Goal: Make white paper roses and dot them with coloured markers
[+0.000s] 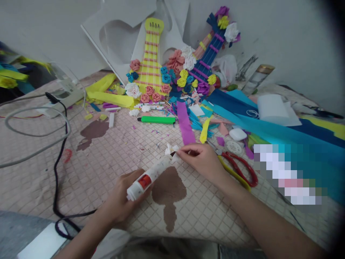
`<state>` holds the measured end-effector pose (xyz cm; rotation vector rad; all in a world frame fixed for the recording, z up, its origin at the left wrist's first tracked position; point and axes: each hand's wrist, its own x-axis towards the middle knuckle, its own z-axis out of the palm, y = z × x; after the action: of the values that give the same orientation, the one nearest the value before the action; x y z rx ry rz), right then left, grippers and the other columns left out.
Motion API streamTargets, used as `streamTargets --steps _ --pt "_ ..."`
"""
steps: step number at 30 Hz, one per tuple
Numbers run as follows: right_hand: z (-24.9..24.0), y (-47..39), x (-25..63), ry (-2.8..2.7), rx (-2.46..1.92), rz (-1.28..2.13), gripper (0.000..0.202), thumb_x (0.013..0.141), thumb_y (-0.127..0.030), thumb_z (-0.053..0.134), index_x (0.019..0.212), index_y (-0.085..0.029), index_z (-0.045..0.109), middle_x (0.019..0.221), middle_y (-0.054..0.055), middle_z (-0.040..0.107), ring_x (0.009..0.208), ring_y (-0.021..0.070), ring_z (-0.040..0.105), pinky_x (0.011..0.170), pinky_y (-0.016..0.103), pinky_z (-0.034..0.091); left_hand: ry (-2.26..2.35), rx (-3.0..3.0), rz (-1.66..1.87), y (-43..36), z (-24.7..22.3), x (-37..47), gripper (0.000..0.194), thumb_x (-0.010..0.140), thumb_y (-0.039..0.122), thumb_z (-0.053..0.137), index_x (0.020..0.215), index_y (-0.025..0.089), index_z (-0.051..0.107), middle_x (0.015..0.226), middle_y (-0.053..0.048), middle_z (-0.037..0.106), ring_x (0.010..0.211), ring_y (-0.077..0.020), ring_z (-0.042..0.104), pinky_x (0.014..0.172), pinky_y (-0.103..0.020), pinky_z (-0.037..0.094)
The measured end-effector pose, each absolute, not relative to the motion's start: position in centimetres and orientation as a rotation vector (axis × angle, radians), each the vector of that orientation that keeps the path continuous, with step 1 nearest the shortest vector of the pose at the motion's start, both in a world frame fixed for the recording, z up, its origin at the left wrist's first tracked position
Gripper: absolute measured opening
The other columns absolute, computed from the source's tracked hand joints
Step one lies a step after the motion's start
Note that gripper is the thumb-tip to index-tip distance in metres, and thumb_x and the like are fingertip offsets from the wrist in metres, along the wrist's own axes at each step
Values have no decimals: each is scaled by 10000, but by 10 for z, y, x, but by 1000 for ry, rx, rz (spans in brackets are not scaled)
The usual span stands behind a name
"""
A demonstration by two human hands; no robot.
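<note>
My left hand (129, 190) is wrapped round a white glue gun (157, 171) with a red patch on its body, its dark tip pointing away to the right. Right at the tip is a small crumpled white paper piece (170, 148). My right hand (203, 160) pinches the edge of this piece, thumb and forefinger together; its other fingers are curled. Below the glue gun, a brown guitar-shaped patch (169, 187) shows on the quilted table cover. Scissors with red and yellow handles (239, 169) lie beside my right wrist.
A yellow paper guitar (152, 64) and a blue one (208, 61), both with paper flowers, lean at the back. Nearby are a green tool (157, 119), a purple strip (185, 122), scraps and blue sheets (242, 115). A black cord (56, 172) runs along the left.
</note>
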<state>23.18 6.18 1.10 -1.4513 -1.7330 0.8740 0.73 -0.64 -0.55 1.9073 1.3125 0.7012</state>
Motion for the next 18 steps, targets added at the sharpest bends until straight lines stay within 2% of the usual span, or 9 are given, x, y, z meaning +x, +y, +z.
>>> streamTargets --steps 18 --pt "14 60 230 -1731 -1483 831 123 705 -272 658 724 -174 730 634 12 693 540 110 560 512 226 411 1336 1989 762 -8 -6 7 187 850 252 469 676 186 449 602 37 492 523 -96 475 507 -207 391"
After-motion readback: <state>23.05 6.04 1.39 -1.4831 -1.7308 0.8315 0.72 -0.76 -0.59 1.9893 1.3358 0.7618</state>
